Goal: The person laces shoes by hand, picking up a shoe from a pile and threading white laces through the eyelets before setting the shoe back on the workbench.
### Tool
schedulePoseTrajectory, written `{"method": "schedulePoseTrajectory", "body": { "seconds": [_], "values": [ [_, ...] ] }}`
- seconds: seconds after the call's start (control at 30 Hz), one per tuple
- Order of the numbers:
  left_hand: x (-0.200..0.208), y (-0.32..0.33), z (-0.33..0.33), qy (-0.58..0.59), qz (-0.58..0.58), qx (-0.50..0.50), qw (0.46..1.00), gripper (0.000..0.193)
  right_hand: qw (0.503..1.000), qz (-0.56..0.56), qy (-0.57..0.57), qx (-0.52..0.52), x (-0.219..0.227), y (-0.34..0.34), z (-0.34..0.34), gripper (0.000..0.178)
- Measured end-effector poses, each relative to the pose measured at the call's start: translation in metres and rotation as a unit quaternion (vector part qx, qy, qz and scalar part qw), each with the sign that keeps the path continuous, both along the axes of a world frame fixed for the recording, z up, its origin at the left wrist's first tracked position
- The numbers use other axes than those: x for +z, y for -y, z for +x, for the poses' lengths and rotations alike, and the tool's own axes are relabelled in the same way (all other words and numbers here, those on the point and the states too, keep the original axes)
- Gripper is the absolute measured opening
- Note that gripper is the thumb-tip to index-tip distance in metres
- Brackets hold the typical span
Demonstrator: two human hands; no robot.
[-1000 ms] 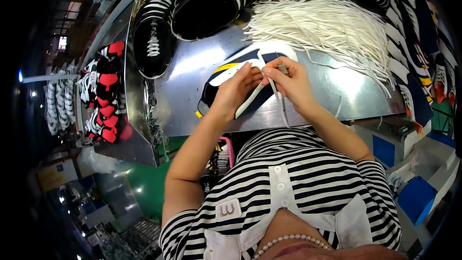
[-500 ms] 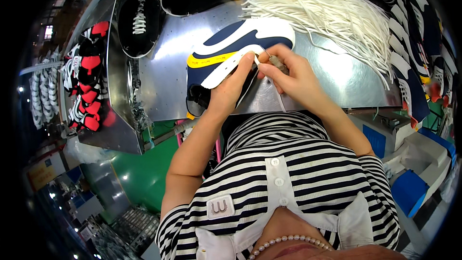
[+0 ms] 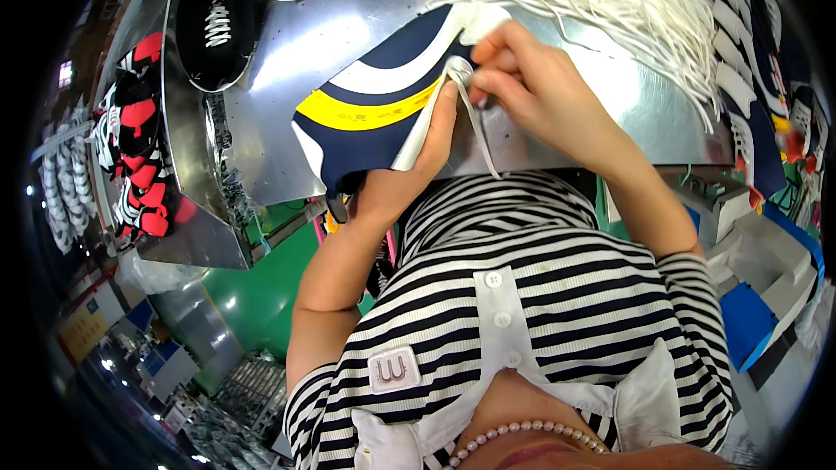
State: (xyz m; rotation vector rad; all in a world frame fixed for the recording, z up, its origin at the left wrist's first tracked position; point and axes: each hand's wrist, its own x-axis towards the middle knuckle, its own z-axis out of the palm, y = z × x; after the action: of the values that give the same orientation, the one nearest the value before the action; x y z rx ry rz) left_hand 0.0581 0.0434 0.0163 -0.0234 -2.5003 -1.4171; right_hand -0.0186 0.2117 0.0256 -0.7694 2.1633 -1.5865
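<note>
A flat shoe upper (image 3: 370, 113) in navy, white and yellow lies tilted over the metal table's near part. My left hand (image 3: 424, 152) grips its white eyelet edge, thumb on top and the other fingers hidden beneath. A white shoelace (image 3: 478, 135) loops at that edge by my left thumb tip, one end hanging toward my body. Just right of the loop, my right hand (image 3: 531, 87) is closed with its fingers curled and thumb pressed in. What it holds is hidden and blurred in the fingers.
A heap of white laces (image 3: 575, 0) spreads over the back of the metal table (image 3: 287, 78). A black laced shoe upper (image 3: 218, 30) lies at the back left. Red, black and white pieces (image 3: 139, 148) are stacked at far left, more navy and white uppers (image 3: 749, 87) at right.
The upper has turned and come nearer and leftward, showing more of its yellow band. The thin-shafted tool with a beige handle seen in my right hand no longer shows. The lace loop stands out larger.
</note>
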Motion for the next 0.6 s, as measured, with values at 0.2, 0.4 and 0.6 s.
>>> {"method": "schedulePoseTrajectory", "body": {
  "seconds": [0.2, 0.4, 0.6],
  "values": [
    [-0.012, 0.012, 0.007, 0.104, 0.062, -0.023, 0.992, 0.022, 0.983, 0.143, -0.099, 0.051, -0.001, 0.017, -0.012, 0.019],
    [-0.010, 0.027, -0.006, 0.235, 0.392, 0.032, 0.889, 0.032, 0.991, 0.120, 0.002, -0.067, 0.022, -0.031, -0.029, 0.032],
    [0.001, 0.040, -0.020, 0.202, 0.059, 0.022, 0.977, 0.030, 0.977, -0.044, 0.175, -0.110, -0.012, -0.009, -0.038, 0.045]
  ]
}}
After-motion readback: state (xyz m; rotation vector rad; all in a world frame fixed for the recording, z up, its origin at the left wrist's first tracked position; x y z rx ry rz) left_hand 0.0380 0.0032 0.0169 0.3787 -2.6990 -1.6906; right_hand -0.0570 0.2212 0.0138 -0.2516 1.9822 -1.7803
